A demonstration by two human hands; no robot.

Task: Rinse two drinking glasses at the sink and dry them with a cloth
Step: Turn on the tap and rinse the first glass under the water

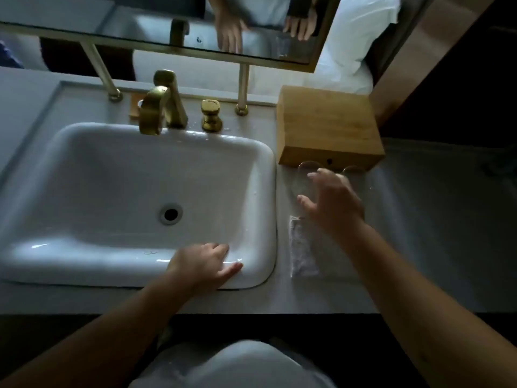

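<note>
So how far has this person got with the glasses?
Hard to call anything done. The faucet isn't running, though droplets sit on the sink rim. The right hand reaches around one glass; a second glass stands behind. The left hand rests on the rim. The cloth lies unused.
</note>
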